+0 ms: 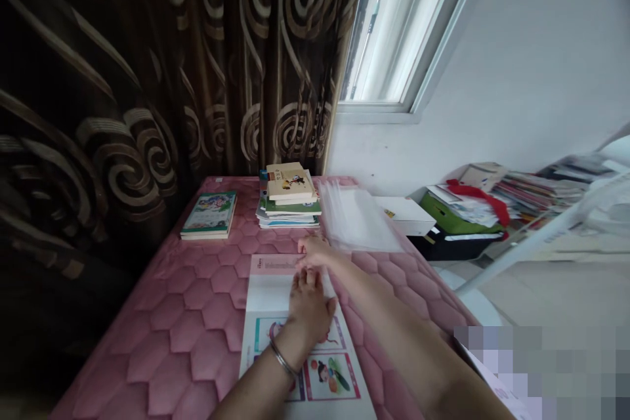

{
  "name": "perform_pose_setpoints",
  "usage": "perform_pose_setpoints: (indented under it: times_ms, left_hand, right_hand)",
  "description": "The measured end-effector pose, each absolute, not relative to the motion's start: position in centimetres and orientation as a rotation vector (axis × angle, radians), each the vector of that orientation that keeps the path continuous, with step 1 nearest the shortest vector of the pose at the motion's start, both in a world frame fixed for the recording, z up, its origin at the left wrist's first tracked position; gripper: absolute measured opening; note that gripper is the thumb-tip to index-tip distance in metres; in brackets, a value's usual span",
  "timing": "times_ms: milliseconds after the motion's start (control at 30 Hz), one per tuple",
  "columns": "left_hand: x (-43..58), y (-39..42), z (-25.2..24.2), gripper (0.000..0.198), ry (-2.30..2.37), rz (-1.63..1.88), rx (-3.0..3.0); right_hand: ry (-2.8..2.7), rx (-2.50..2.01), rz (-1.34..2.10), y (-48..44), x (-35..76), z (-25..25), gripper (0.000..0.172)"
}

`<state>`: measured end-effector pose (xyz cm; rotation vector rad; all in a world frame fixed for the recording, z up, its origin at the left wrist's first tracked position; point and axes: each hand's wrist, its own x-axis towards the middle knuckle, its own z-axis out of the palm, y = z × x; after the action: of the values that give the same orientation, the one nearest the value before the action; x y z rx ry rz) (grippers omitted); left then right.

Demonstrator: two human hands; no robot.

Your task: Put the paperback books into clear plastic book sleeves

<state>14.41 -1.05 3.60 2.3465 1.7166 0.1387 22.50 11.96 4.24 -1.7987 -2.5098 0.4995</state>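
A long white sheet with coloured cartoon pictures (260,294) lies on the pink quilted surface (187,315) in front of me. My left hand (311,307), with a silver bangle at its wrist, rests flat on the sheet with its fingers stretched out. Just beyond it, my right hand (314,251) is at the sheet's far edge, its fingers curled together. Whatever those fingers pinch, if anything, is too small to make out.
A stack of books (291,197) stands at the back, a green-covered book pair (209,214) at the left. Clear plastic sheets (357,216) lie at the back right, beside a white box (406,214). Papers and a red cloth (480,195) are piled farther right.
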Motion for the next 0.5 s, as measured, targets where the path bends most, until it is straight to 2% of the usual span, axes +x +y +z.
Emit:
perform_pose_setpoints:
  times_ms: [133, 300, 367, 500]
  left_hand:
    - [14.2, -2.7, 2.9, 0.061, 1.773, 0.057, 2.398]
    - [10.1, -9.4, -1.0, 0.062, 1.749, 0.13, 2.696]
    - [7.7, -12.0, -2.8, 0.059, 1.523, 0.217, 2.932]
    - [4.7, -13.9, -4.4, 0.05, 1.611, 0.226, 3.054]
  right_hand:
    - [-2.592, -1.822, 0.529, 12.7, 22.1, 4.5, 0.04]
    - [-2.647, -1.857, 0.535, 12.8, 21.6, 4.8, 0.034]
    - [-2.657, -1.859, 0.535, 12.7, 21.6, 4.9, 0.036]
    - [-2.668, -1.846, 0.548, 12.7, 21.7, 5.2, 0.042]
